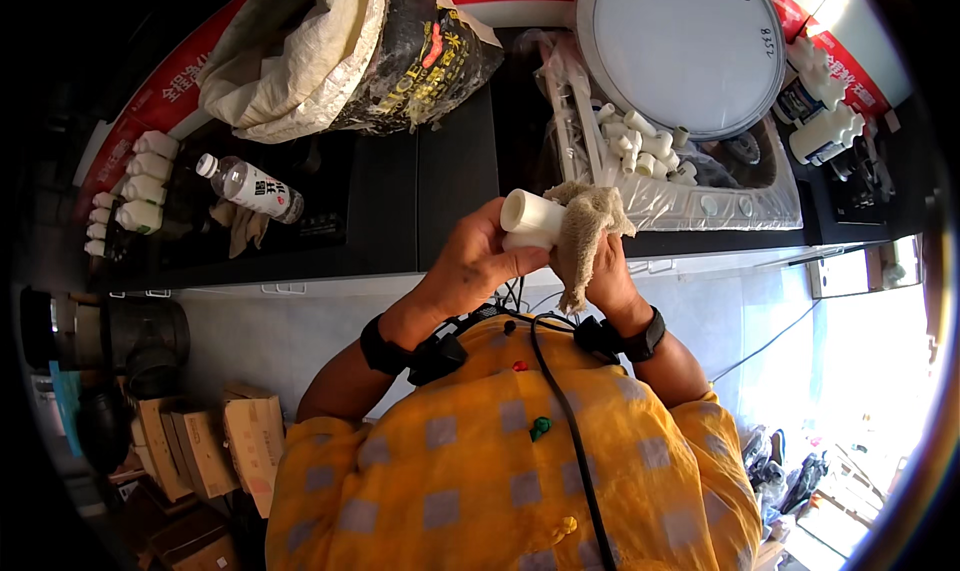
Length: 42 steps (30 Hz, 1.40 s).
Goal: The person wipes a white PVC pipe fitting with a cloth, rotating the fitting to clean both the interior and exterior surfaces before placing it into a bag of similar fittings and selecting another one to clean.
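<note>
In front of my chest, my left hand (469, 267) grips a white plastic pipe fitting (536, 217), with the thumb along its near side. One round open end of the fitting faces up and to the left. A beige rag (589, 222) is bunched over its right end, and my right hand (609, 275) holds the cloth there. The rag hides most of the right fingers and that end of the fitting. Just beyond my hands, several more white pipe fittings (645, 147) lie heaped by a plastic-wrapped sink (675, 211).
A woven sack (420, 61) stands at the back left of the black counter (454, 173). A water bottle (251, 188) lies near a crumpled cloth (244, 226). A large round white panel (679, 46) rests over the sink. White bottles (825, 132) stand at right; cardboard boxes (255, 436) at lower left.
</note>
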Each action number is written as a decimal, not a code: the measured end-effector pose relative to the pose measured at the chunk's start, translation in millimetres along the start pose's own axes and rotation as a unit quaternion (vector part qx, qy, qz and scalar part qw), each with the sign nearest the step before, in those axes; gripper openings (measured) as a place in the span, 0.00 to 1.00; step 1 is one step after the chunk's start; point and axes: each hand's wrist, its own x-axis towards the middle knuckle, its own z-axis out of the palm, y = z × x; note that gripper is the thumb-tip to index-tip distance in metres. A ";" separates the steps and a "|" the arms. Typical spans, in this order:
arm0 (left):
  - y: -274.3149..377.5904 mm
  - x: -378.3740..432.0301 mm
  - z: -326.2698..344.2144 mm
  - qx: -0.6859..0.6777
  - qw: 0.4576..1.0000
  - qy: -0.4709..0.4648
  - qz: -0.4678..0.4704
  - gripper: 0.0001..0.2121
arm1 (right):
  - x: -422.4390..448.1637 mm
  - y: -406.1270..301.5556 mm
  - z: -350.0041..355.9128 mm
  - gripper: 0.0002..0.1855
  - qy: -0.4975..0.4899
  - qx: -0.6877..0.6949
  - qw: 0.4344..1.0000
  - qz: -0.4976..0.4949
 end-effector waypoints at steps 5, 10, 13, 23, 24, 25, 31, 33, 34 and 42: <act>-0.9 -1.8 -4.3 0.019 1.000 -0.018 -0.017 0.17 | 10.5 -19.5 -10.8 0.18 0.017 -0.178 0.963 -0.204; 1.0 -5.4 -5.8 -0.005 0.998 0.045 -0.040 0.16 | 15.5 -32.2 -16.7 0.15 0.107 0.005 0.994 0.002; 1.6 -6.0 -11.7 0.025 0.997 0.054 -0.046 0.15 | 6.1 -14.7 -32.5 0.15 0.090 -0.164 0.977 -0.108; -2.4 -7.3 4.4 0.061 0.997 0.024 -0.043 0.20 | 15.6 -48.8 -8.2 0.23 0.022 0.027 0.993 -0.115; -0.9 -7.9 4.8 0.061 0.997 0.025 -0.043 0.20 | 13.7 -50.1 -7.7 0.22 0.036 0.042 0.994 -0.099; 0.7 -8.4 5.1 0.049 0.997 0.024 -0.058 0.20 | 7.1 -36.4 -5.6 0.18 0.043 0.061 0.994 -0.075; 2.8 -9.6 7.2 0.083 0.994 -0.008 -0.063 0.20 | 4.3 -16.3 0.8 0.11 0.089 0.119 0.989 -0.019; 2.2 -9.8 7.4 0.075 0.995 -0.013 -0.065 0.20 | 5.7 -17.8 -2.7 0.10 0.072 0.068 0.995 -0.033; 2.5 -10.0 8.5 0.078 0.995 -0.010 -0.063 0.19 | 6.3 -18.5 -4.7 0.10 0.065 0.043 0.996 -0.041; -0.2 -7.7 4.6 0.256 0.966 0.044 0.014 0.17 | 10.5 -45.3 -28.7 0.19 0.006 0.180 0.983 0.027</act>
